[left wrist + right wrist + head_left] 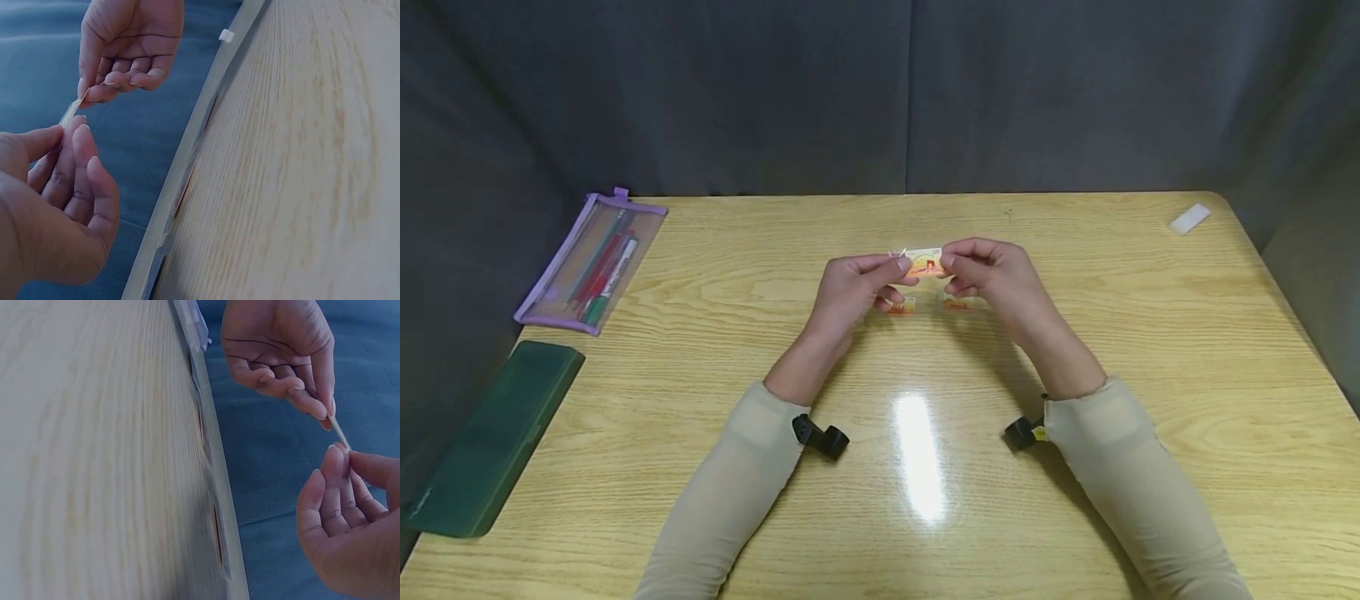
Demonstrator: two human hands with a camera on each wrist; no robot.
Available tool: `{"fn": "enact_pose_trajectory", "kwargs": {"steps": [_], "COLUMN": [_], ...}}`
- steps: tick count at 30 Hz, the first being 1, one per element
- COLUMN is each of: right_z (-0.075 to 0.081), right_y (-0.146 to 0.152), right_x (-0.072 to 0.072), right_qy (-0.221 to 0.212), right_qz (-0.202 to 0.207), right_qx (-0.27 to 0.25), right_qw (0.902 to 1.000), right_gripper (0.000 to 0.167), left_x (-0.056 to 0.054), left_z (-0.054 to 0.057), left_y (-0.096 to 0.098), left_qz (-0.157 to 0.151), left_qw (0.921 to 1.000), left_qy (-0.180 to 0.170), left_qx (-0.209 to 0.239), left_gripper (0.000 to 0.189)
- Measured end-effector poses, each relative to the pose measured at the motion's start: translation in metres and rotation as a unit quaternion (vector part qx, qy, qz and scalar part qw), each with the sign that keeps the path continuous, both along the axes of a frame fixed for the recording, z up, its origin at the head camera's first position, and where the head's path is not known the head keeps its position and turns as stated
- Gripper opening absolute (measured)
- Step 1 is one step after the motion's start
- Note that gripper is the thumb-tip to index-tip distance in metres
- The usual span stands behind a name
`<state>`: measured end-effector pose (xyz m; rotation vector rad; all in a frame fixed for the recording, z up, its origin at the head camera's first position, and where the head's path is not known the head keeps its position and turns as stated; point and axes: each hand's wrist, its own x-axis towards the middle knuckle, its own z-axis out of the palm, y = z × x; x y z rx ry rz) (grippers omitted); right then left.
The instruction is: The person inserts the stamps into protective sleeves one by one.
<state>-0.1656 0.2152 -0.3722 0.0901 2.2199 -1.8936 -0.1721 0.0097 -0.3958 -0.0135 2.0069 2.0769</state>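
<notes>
Both hands hold one small, thin, flat card (925, 262) with orange and yellow print above the table. At its left end the left hand (859, 287) pinches it between thumb and forefinger, and a bit of clear, shiny film shows there. The right hand (996, 275) pinches the opposite end the same way. The card (339, 432) appears nearly edge-on in both wrist views. Below the hands, two similar orange-printed pieces lie on the table: a left piece (901, 307) and a right piece (957, 303), each partly hidden by fingers.
On the wooden table (700, 467), a purple-edged mesh pouch (561, 283) with several pens lies at the back left. A dark green case (497, 437) sits nearer along the left edge. A small white block (1190, 219) lies at the back right corner. Dark curtain (760, 100) hangs behind.
</notes>
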Motion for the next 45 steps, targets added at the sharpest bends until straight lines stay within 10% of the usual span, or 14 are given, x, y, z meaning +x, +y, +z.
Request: {"fn": "enact_pose_trajectory", "kwargs": {"steps": [45], "right_z": [-0.0020], "right_y": [0.0076], "right_x": [-0.0046], "right_qy": [-0.032], "right_qz": [0.067], "right_qx": [-0.022], "right_qw": [0.9970], "right_gripper": [0.023], "left_x": [-0.0015], "left_z": [0.0013], "left_y": [-0.0046], "left_qz": [-0.048], "left_qw": [0.9985], "left_qy": [-0.026], "left_qx": [-0.007], "left_gripper": [0.031]}}
